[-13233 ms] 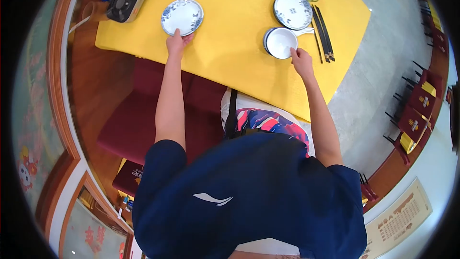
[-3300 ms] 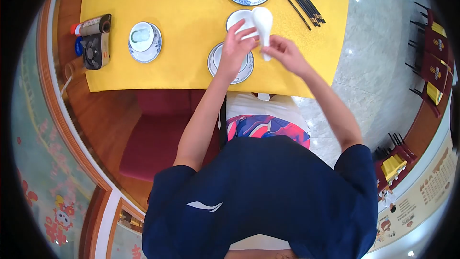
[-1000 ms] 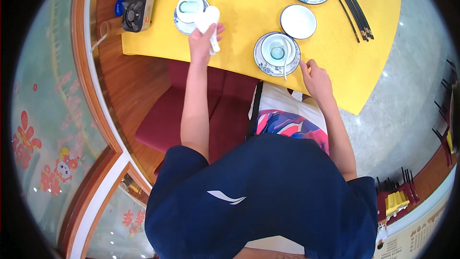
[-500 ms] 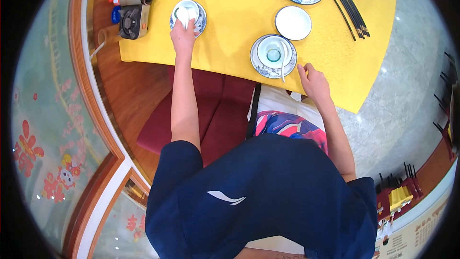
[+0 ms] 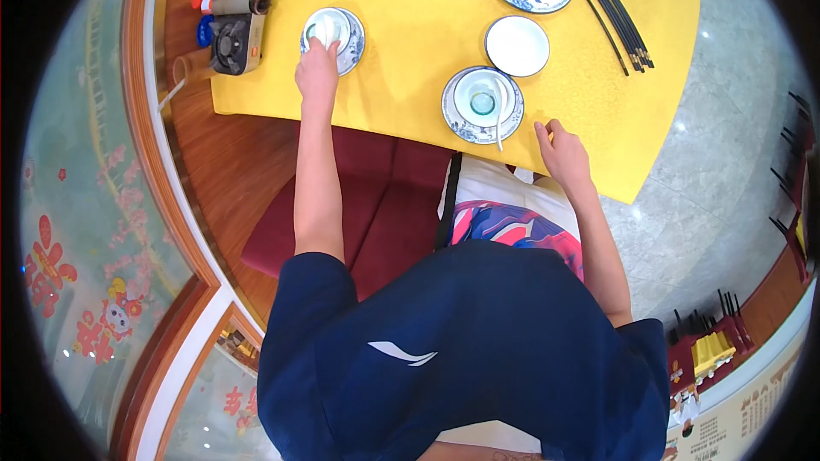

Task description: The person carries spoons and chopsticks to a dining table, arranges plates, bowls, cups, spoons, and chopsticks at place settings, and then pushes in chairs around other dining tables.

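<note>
I see the left hand pinching a white spoon in a bowl; settling it seems the step, and release calls for gentleness. Well right of that bowl, the right hand is loosely curled, empty.

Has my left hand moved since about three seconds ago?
Yes, your left hand has moved left, much closer to the portable stove than before.
</note>
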A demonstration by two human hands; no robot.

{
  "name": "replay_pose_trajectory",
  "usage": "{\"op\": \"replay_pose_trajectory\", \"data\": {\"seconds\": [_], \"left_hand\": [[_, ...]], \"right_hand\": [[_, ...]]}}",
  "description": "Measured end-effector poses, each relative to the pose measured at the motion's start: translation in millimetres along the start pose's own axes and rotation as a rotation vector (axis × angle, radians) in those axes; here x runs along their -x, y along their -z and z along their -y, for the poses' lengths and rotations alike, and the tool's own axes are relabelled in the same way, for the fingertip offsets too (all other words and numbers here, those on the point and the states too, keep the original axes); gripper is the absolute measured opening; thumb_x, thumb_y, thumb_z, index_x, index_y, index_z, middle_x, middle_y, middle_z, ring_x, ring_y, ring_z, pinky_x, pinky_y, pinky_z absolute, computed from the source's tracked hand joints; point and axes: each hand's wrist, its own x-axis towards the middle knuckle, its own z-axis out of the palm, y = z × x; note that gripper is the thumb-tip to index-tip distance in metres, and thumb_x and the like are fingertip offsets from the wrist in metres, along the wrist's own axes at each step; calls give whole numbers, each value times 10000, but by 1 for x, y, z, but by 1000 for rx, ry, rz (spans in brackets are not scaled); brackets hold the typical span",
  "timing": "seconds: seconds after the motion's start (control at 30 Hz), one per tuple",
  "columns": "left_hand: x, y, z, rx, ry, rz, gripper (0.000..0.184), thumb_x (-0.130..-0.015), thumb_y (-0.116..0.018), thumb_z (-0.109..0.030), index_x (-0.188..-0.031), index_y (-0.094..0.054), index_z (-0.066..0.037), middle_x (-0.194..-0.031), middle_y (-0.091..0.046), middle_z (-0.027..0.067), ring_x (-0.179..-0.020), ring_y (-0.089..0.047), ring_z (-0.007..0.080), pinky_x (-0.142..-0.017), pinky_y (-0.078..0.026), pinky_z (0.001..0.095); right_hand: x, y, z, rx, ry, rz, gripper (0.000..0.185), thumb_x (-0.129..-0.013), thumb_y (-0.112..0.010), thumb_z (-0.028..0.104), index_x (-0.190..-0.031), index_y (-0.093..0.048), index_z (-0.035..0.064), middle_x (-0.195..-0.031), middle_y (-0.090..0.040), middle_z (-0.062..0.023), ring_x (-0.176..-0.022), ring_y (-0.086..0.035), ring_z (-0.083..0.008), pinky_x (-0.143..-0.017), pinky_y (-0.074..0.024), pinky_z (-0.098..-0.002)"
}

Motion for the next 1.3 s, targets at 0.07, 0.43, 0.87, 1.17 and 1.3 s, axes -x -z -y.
{"op": "replay_pose_trajectory", "data": {"seconds": [0.07, 0.43, 0.87, 1.17, 1.3], "left_hand": [[1, 1, 5, 1, 12, -9, 403, -951, -594, -395, -964, -544, 5, -762, -670, 258, -730, -673, 433, -635, -535, 498], [36, 48, -31, 635, -194, -417, 240, -954, -636, -233, -996, -559, -9, -638, -640, 143, -577, -654, 302, -523, -483, 398], [164, 37, -265, 1866, 98, 924, 321, -1041, -483, -340, -1078, -532, -25, -657, -470, -35, -530, -440, 44, -481, -379, 215], [187, 11, -324, 1658, 24, 813, 390, -1070, -344, -346, -1207, -501, -16, -967, -657, 103, -841, -564, 120, -741, -485, 286], [189, -44, -349, 1514, -2, 769, 419, -1062, -346, -374, -1209, -507, -15, -999, -665, 100, -933, -552, 138, -774, -482, 302]], "right_hand": [[0, -1, 1, 1, -4, 2, 474, -985, -470, 469, -944, -639, 28, -749, -666, -250, -763, -668, -428, -689, -515, -514], [-4, -3, 0, -44, -20, -26, 431, -987, -480, 438, -953, -631, 35, -734, -657, -242, -755, -658, -432, -676, -505, -510], [25, 22, 14, -779, 124, 18, 456, -1035, -438, 371, -1001, -636, -39, -691, -639, -84, -574, -572, -136, -568, -471, -295], [24, 19, -43, -832, 59, 77, 395, -1028, -458, 322, -1027, -630, -33, -710, -647, -101, -546, -625, -145, -514, -495, -279], [-5, 0, -78, -806, 47, 78, 362, -1022, -457, 287, -997, -623, -34, -713, -650, -113, -558, -639, -162, -527, -522, -297]]}}
